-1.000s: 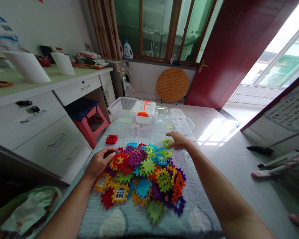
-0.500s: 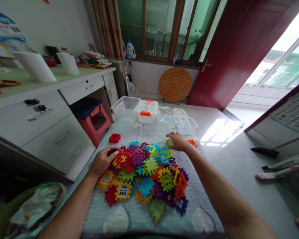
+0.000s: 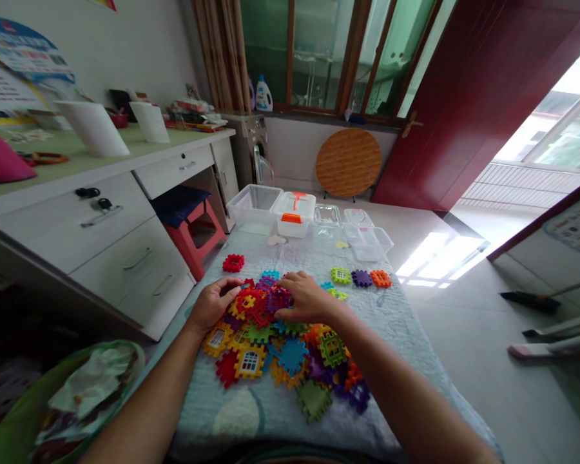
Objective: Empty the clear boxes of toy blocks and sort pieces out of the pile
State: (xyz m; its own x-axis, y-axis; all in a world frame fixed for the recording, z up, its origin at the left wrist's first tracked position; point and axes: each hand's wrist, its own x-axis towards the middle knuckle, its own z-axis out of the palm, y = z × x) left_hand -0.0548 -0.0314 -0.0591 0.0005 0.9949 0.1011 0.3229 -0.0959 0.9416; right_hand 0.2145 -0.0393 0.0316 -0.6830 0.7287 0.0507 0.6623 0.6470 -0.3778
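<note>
A pile of colourful interlocking plastic building tiles (image 3: 292,356) lies on the cloth-covered table. My left hand (image 3: 216,304) rests at the pile's left edge, thumb apart from the curved fingers, beside a small red tile (image 3: 249,283). Over the pile's upper middle reaches my right hand (image 3: 307,298), fingers and thumb spread around a purple tile (image 3: 277,300); no tile is clearly gripped. Beyond the pile on the right, a lime window tile (image 3: 341,275), a dark purple tile (image 3: 361,278) and an orange tile (image 3: 381,278) lie in a row. One red tile (image 3: 233,263) sits apart at upper left.
Along the table's far end stand a clear open bin (image 3: 254,209), a lidded box with orange latches (image 3: 294,216) and smaller clear containers (image 3: 367,235). A white desk (image 3: 125,212) and a red stool (image 3: 198,232) are on the left, with a lined waste bin (image 3: 77,399) below.
My right hand has let go of the lime window tile in the right-hand row and moved back left over the pile. My left hand stays at the pile's edge. The view has shifted slightly.
</note>
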